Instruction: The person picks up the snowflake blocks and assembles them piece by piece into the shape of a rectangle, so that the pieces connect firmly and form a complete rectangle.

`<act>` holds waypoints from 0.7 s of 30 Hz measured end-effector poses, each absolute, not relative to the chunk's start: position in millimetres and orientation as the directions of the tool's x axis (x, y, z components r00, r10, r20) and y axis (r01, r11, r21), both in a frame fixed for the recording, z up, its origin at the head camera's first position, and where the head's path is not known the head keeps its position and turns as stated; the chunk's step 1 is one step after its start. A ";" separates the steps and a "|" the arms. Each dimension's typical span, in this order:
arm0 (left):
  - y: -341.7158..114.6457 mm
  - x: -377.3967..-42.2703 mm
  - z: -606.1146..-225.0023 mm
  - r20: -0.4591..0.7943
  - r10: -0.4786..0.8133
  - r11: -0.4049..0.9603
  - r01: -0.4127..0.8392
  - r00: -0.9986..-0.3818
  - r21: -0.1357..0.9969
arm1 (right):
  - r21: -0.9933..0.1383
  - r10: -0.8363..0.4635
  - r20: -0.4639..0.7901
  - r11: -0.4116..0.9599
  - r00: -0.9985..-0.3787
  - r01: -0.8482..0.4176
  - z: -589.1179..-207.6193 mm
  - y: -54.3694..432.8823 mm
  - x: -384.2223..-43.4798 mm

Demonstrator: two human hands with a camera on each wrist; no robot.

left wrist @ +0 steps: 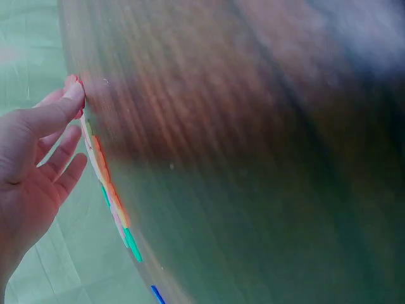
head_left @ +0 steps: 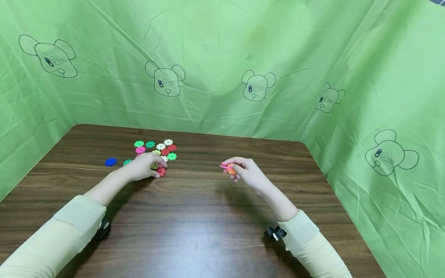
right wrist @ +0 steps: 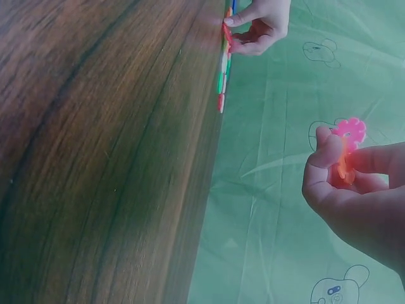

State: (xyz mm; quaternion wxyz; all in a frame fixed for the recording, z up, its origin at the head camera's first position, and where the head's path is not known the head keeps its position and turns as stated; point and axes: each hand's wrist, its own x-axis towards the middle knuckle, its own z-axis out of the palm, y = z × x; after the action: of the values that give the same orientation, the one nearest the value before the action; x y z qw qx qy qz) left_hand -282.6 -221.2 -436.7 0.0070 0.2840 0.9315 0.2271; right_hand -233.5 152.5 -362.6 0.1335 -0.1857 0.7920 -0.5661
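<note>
Right hand [head_left: 249,172] fingers pinch orange flower-shaped plastic disc [right wrist: 343,170] above brown wood-grain counter [head_left: 194,204], likely to leave adjoining pink flower-shaped plastic disc [right wrist: 352,131] exposed; left hand [head_left: 142,166] fingers pinch red flower-shaped plastic disc [head_left: 161,172] at cluster's near side, presumably easiest reach.

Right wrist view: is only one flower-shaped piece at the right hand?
No, the right hand pinches an orange piece, and a pink piece sticks up from it.
</note>
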 end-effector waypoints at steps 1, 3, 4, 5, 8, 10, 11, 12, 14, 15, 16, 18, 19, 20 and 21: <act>-221.1 -283.2 -437.0 0.121 0.533 0.734 0.529 -0.837 0.425 | -0.949 -0.444 -0.001 0.281 -0.896 -0.139 -362.8 152.4 -233.5; -220.6 -283.2 -437.4 0.133 0.535 0.731 0.536 -0.834 0.422 | -0.953 -0.440 0.001 0.273 -0.898 -0.135 -365.6 152.6 -234.8; -220.3 -282.8 -437.4 0.140 0.539 0.729 0.543 -0.831 0.418 | -0.954 -0.436 -0.002 0.270 -0.900 -0.129 -365.7 152.3 -234.5; -220.3 -282.7 -437.4 0.148 0.546 0.722 0.553 -0.824 0.416 | -0.956 -0.429 -0.008 0.269 -0.903 -0.119 -365.3 151.9 -233.8; -219.9 -281.8 -436.3 0.163 0.559 0.708 0.571 -0.813 0.415 | -0.956 -0.407 -0.028 0.278 -0.913 -0.095 -365.1 151.0 -232.9; -219.1 -281.0 -434.6 0.165 0.552 0.709 0.564 -0.818 0.423 | -0.956 -0.394 -0.038 0.282 -0.918 -0.081 -365.2 150.5 -232.8; -218.6 -280.6 -433.4 0.164 0.542 0.712 0.554 -0.824 0.431 | -0.957 -0.391 -0.040 0.279 -0.919 -0.077 -365.2 150.5 -232.8; -217.6 -279.8 -431.9 0.160 0.526 0.718 0.537 -0.835 0.442 | -0.958 -0.391 -0.037 0.275 -0.920 -0.078 -365.3 150.3 -232.8; -215.1 -277.8 -428.1 0.159 0.491 0.726 0.503 -0.857 0.469 | -0.962 -0.396 -0.027 0.259 -0.918 -0.083 -365.5 150.1 -232.9; -213.9 -276.7 -426.4 0.159 0.472 0.728 0.485 -0.867 0.485 | -0.963 -0.402 -0.018 0.254 -0.915 -0.093 -365.6 150.1 -232.8; -212.5 -275.3 -424.4 0.161 0.456 0.726 0.470 -0.875 0.501 | -0.963 -0.407 -0.008 0.250 -0.913 -0.103 -365.9 150.1 -232.9; -209.1 -272.1 -420.4 0.163 0.422 0.726 0.440 -0.892 0.528 | -0.960 -0.416 0.006 0.253 -0.909 -0.122 -366.7 150.0 -233.0; -207.1 -270.4 -418.3 0.167 0.408 0.727 0.430 -0.898 0.536 | -0.957 -0.419 0.012 0.259 -0.908 -0.132 -367.0 149.9 -232.9; -205.1 -268.7 -416.4 0.172 0.395 0.728 0.422 -0.902 0.541 | -0.953 -0.420 0.016 0.267 -0.907 -0.140 -367.0 149.7 -232.8; -202.8 -266.9 -414.3 0.179 0.382 0.728 0.414 -0.907 0.547 | -0.951 -0.419 0.019 0.273 -0.908 -0.146 -367.1 149.6 -232.7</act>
State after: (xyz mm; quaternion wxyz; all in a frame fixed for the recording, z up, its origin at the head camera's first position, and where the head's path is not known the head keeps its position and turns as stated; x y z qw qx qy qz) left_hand -266.9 -202.8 -414.3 -0.0270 0.2141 0.9290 0.3006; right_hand -232.7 149.6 -367.1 0.1188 -0.1792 0.7891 -0.5755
